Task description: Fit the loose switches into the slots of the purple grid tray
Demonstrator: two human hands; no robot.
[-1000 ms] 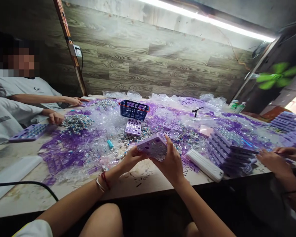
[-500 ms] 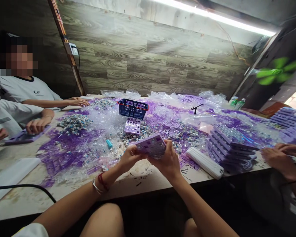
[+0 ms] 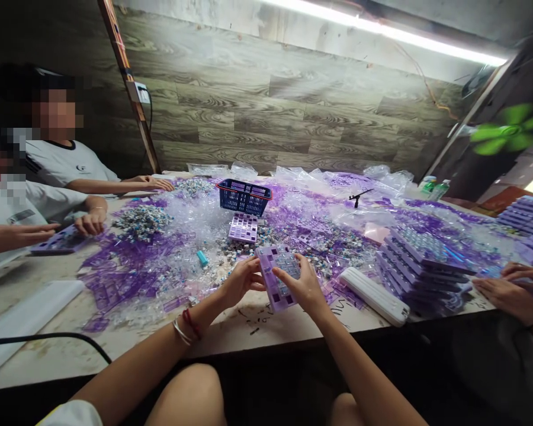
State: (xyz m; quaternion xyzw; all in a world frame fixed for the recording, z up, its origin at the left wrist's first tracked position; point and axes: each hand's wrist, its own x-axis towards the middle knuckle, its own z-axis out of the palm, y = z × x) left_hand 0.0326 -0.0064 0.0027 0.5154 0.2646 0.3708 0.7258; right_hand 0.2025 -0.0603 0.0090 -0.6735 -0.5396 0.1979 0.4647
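A light-purple plastic panel (image 3: 273, 287) with square openings is held up over the near table edge, its face tilted toward me. Clear pieces fill part of that face. My right hand (image 3: 308, 287) grips the panel's right side, thumb across the front and fingers at the far edge. At the left edge, my left hand (image 3: 242, 281) has its curled fingers against the panel; some fingertips are hidden behind it. Just beyond lies a similar purple panel (image 3: 243, 228), in front of a dark blue basket (image 3: 244, 198).
Loose purple and clear plastic parts (image 3: 133, 266) cover much of the table, with a pile of small pieces (image 3: 144, 222) at left. A stack of purple panels (image 3: 420, 266) and a white bar-shaped case (image 3: 375, 296) stand right. Co-workers' hands (image 3: 91, 222) work at left, others (image 3: 510, 284) at right.
The panel has turned from nearly flat to upright, its face now toward me. My right thumb has come onto its front. At left, a co-worker's hand has moved over another panel.
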